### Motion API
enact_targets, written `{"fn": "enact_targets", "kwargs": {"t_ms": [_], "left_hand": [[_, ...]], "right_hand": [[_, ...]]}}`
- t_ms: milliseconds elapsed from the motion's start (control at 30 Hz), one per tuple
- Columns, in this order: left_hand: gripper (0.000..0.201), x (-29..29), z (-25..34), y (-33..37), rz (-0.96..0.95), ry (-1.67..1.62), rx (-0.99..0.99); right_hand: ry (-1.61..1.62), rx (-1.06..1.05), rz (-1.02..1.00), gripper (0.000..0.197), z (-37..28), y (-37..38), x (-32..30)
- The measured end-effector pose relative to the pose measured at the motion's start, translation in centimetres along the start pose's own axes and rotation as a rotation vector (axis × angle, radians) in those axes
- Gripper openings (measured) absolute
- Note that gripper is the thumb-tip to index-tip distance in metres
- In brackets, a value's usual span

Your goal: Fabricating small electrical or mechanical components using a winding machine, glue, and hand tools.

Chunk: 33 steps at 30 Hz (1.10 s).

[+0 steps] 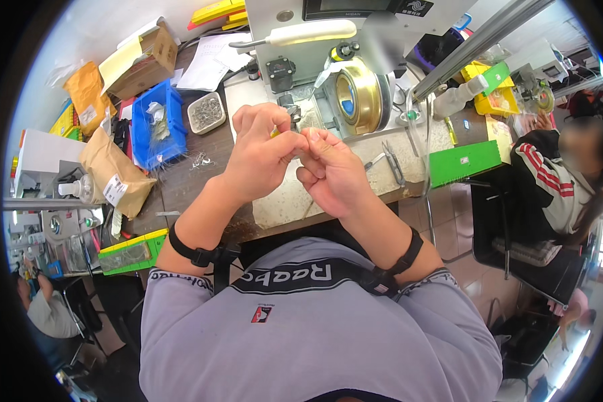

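My left hand (258,154) and my right hand (338,171) meet over the light work mat in front of a machine. Thumbs and fingertips of both are pinched together, nearly touching. Whatever lies between them is too small or hidden to make out. Just beyond the fingers stands the machine (285,50), with a brass-coloured ring-shaped wheel (360,100) on its right side. Right of my right hand, a plier-like hand tool (393,165) rests on the mat. Several small metal pieces (201,159) lie on the dark table, left of my left hand.
At the left are a white dish of small metal parts (206,112), a blue bin (139,142), a brown paper bag (110,167) and a cardboard box (147,67). A metal post (476,50) rises at the right, near a green board (465,163). Another person sits further right.
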State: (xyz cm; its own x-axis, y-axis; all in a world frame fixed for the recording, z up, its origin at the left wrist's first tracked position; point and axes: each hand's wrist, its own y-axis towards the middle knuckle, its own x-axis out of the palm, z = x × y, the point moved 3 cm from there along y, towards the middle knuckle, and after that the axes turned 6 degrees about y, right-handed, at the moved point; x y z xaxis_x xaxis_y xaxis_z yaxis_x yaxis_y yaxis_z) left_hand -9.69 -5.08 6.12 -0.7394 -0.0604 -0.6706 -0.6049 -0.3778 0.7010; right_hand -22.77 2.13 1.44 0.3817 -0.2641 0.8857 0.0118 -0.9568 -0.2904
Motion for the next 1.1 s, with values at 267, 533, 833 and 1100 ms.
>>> {"fn": "enact_targets", "kwargs": {"t_ms": [267, 533, 833, 1100], "left_hand": [[0.011, 0.2, -3.8, 1.2, -0.057, 0.008, -0.225], [0.008, 1.5, -5.4, 5.3, -0.344, -0.147, -0.158], [0.024, 3.3, -7.5, 6.4, -0.527, -0.336, -0.171], [0.021, 3.2, -6.8, 7.0, -0.52, -0.343, -0.172]], "right_hand": [[0.056, 0.105, 0.003, 0.016, 0.0, 4.6, -4.4], [-0.003, -0.08, 0.301, 0.01, 2.6, 9.6, -4.1], [-0.047, -0.108, 0.209, 0.01, 2.2, 11.9, -3.7], [0.079, -0.171, 0.179, 0.012, 2.0, 12.1, -2.3]]}}
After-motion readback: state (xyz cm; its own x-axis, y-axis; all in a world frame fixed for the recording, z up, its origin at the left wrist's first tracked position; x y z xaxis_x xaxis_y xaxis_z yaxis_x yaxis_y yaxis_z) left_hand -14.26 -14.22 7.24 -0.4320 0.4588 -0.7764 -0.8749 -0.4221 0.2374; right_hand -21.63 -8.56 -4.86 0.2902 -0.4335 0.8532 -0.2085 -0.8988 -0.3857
